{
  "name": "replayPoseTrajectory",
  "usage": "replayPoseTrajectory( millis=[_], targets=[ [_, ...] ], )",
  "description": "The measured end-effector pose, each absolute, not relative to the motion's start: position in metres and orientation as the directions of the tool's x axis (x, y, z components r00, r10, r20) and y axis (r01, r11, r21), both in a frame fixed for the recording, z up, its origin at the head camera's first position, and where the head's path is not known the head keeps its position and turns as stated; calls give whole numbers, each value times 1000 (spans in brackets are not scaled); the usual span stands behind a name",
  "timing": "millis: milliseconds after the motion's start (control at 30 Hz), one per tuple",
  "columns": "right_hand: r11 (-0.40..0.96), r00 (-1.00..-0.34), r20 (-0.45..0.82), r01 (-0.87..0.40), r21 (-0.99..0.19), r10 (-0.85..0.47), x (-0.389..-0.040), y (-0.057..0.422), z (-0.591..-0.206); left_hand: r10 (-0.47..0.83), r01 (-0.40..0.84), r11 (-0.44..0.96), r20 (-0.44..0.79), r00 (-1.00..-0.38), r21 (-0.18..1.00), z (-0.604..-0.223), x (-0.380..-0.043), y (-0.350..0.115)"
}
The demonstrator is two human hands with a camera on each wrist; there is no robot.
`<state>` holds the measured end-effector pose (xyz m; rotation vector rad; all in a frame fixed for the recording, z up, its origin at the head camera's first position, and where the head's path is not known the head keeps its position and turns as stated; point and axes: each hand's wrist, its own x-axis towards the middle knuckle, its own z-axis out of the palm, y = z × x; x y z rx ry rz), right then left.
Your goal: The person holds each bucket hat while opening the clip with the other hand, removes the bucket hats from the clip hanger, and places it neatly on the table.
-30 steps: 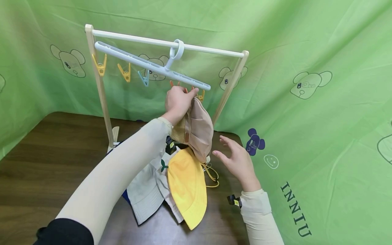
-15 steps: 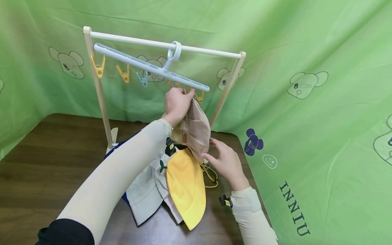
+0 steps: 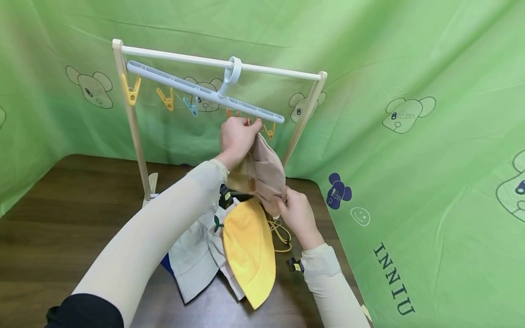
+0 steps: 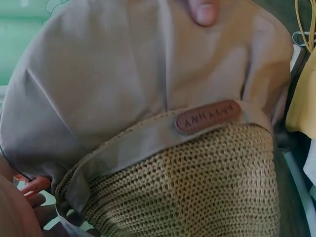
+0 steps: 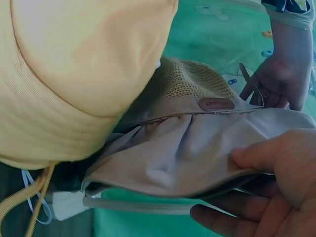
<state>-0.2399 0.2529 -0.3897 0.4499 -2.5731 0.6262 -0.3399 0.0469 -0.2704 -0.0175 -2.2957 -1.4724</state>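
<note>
A beige sun hat (image 3: 268, 171), with a mesh crown (image 4: 187, 192) and brown label patch (image 4: 207, 117), hangs edge-up below the right part of a pale blue hanger (image 3: 176, 83). My left hand (image 3: 238, 136) is at its upper edge and pinches an orange clothespin (image 4: 37, 186) under the hanger; how the hat sits in its jaws is hidden. Lower down, my right hand (image 3: 299, 214) holds the brim, its thumb on the outer cloth and fingers behind in the right wrist view. A yellow hat (image 3: 248, 248) lies just below.
The hanger hooks over the white rod of a wooden rack (image 3: 137, 136). Yellow clothespins (image 3: 130, 91) and a blue clothespin (image 3: 191, 106) dangle from it. A light grey hat (image 3: 193, 259) and other hats lie on the brown table (image 3: 82, 218). A green curtain (image 3: 410, 68) surrounds it.
My right hand has moved left from beside the hat and taken hold of its lower brim. The left hand has stayed at the upper edge under the hanger.
</note>
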Motion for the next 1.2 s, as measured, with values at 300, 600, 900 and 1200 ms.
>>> replayPoseTrajectory(
  millis=[300, 600, 900, 1200],
  targets=[
    [846, -745, 626, -472, -249, -231, -242, 268, -374, -136, 319, 379, 393, -909, 869, -267, -342, 42],
    [895, -692, 676, -434, -106, -255, -233, 278, -353, -102, 308, 380, 370, -924, 872, -262, -341, 40],
    [914, -623, 731, -406, 3, -279, -231, 284, -352, -97, 312, 377, 373, -923, 872, -267, -339, 43],
    [918, -629, 731, -397, -7, -266, -233, 286, -361, -88, 304, 394, 365, -927, 867, -270, -342, 42]
  ],
)
